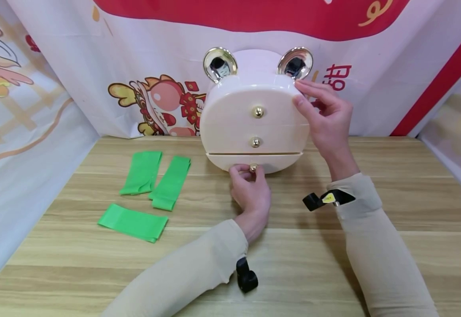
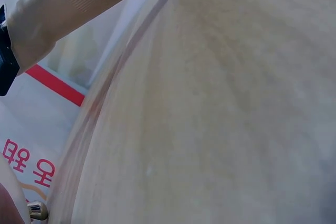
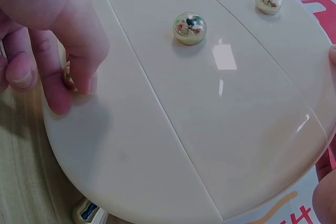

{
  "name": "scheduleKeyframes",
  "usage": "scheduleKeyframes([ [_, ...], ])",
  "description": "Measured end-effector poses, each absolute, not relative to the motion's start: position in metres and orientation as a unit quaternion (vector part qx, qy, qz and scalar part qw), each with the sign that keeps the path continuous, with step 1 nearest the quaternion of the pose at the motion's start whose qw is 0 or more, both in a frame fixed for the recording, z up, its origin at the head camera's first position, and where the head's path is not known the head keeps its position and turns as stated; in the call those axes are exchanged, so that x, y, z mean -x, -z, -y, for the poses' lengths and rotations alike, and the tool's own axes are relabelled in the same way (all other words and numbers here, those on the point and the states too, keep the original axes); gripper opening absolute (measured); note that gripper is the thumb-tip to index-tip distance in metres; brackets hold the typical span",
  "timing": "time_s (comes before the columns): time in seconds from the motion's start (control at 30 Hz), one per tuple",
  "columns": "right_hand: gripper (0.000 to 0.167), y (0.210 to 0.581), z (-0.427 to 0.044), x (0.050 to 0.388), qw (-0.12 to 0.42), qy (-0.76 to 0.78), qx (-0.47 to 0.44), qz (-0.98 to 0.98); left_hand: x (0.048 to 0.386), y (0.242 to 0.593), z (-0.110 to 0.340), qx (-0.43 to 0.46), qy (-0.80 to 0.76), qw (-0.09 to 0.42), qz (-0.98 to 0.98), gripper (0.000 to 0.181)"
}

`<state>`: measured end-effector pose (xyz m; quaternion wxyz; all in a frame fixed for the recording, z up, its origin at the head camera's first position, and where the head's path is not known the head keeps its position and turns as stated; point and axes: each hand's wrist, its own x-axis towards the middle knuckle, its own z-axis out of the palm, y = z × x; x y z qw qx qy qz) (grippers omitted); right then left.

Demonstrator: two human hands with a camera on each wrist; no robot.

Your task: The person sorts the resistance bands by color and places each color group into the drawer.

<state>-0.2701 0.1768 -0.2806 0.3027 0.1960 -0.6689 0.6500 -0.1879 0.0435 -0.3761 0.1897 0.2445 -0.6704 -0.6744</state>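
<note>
A white rounded cabinet with three drawers stands upright at the back of the table. My left hand pinches the gold knob of the lowest drawer; a thin dark gap runs along that drawer's top edge. With thumb and fingers, my right hand grips the cabinet's upper right edge, just below the gold-rimmed eye. In the right wrist view the left hand is at the bottom drawer, its fingertips mostly covering the knob. One gold knob shows in the left wrist view's corner.
Three folded green strips, one, another and a third, lie on the wooden table left of the cabinet. A printed curtain hangs close behind. Black straps dangle from both sleeves.
</note>
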Motion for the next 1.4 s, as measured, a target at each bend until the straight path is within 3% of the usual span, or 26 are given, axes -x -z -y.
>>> scheduleKeyframes([
  [0.87,0.028,0.279,-0.177,0.27,0.292,-0.658,-0.181,0.67,0.186,0.376,-0.029,-0.218,0.724,0.155,0.636,0.026],
  [1.4,0.028,0.279,-0.177,0.268,0.291,-0.654,-0.182,0.674,0.162,0.375,-0.021,-0.205,0.717,0.123,0.655,0.027],
])
